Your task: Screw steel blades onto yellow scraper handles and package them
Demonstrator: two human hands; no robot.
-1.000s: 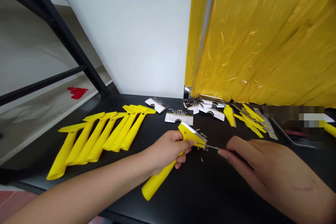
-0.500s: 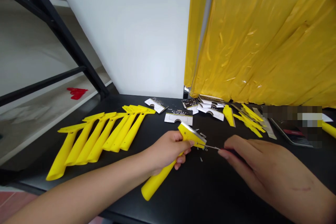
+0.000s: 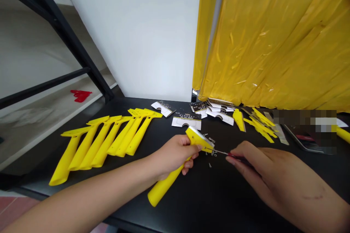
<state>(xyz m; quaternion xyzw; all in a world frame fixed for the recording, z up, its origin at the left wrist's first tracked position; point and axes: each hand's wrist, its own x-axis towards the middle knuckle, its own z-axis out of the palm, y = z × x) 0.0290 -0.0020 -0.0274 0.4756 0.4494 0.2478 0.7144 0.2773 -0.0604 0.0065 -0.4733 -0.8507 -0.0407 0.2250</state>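
Two hands closed, left hand (image 3: 175, 154) around yellow scraper (image 3: 199, 139), right hand (image 3: 264, 169) pinching screwdriver (image 3: 222, 152)

The right hand (image 3: 266, 171) had turned slightly toward the yellow plastic scraper (image 3: 199, 140), baring the red grip of the small screwdriver (image 3: 232, 156) that its fingers (image 3: 240, 149) had hidden before.

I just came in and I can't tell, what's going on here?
A person is working at a black table. Their left hand grips a yellow plastic scraper by its handle, and their right hand holds a thin screwdriver with its tip at the scraper's head. Tiny screws and rings lie scattered close by, and farther off are a row of yellow scrapers and some paper cards.
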